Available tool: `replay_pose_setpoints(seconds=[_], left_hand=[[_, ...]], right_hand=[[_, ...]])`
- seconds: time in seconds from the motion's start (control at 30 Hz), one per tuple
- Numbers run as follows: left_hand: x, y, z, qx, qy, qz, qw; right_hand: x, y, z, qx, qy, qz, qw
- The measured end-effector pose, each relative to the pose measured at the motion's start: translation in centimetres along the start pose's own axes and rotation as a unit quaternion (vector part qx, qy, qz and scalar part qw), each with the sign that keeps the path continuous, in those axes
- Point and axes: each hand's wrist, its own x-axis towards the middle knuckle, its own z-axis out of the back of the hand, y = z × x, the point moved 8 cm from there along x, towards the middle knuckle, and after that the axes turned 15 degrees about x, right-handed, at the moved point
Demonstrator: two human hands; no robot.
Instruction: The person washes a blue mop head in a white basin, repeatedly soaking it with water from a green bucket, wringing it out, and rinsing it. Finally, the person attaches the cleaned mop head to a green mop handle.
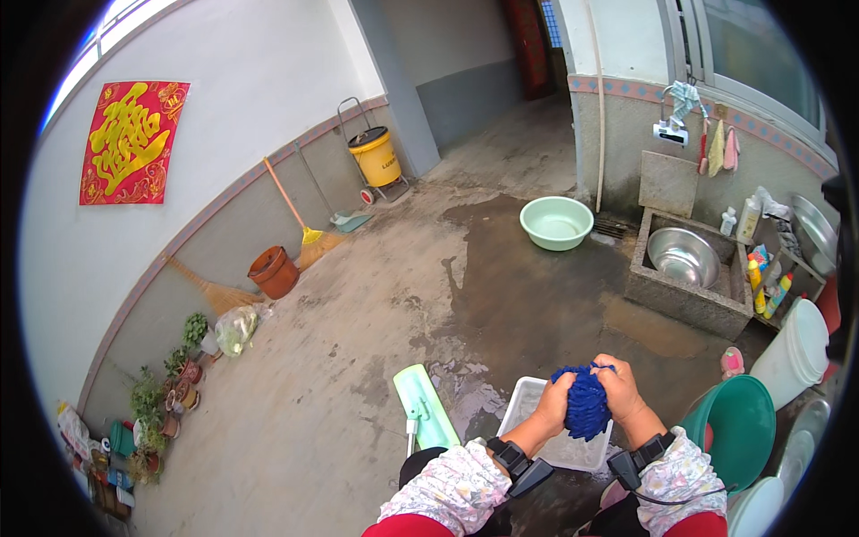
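A bunched blue chenille mop cloth is gripped between both hands above a white plastic tray. My left hand holds its left side, and my right hand holds its upper right side. The tray stands on the wet floor and seems to hold some water. Left of the tray lies a light green flat mop head with its pole joint showing; most of the pole is hidden by my left arm.
A green bucket and a white bucket stand at the right. Beyond are a stone sink with a steel basin and a pale green basin. Brooms, a brown bucket and potted plants line the left wall.
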Motion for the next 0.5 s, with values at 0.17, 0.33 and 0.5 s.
replay_pose_setpoints(seconds=[0.17, 0.33, 0.5], left_hand=[[0.0, 0.7, -0.2, -0.021, 0.028, 0.011, 0.999], [0.8, 0.8, 0.4, -0.068, 0.006, 0.024, 0.997], [1.6, -1.9, 2.2, -0.034, -0.065, -0.024, 0.997]], right_hand=[[0.0, -0.6, 0.1, 0.051, 0.036, -0.044, 0.997], [0.7, -1.1, 1.2, 0.104, -0.031, -0.008, 0.994], [0.9, -1.4, 1.4, 0.061, -0.080, -0.067, 0.993]])
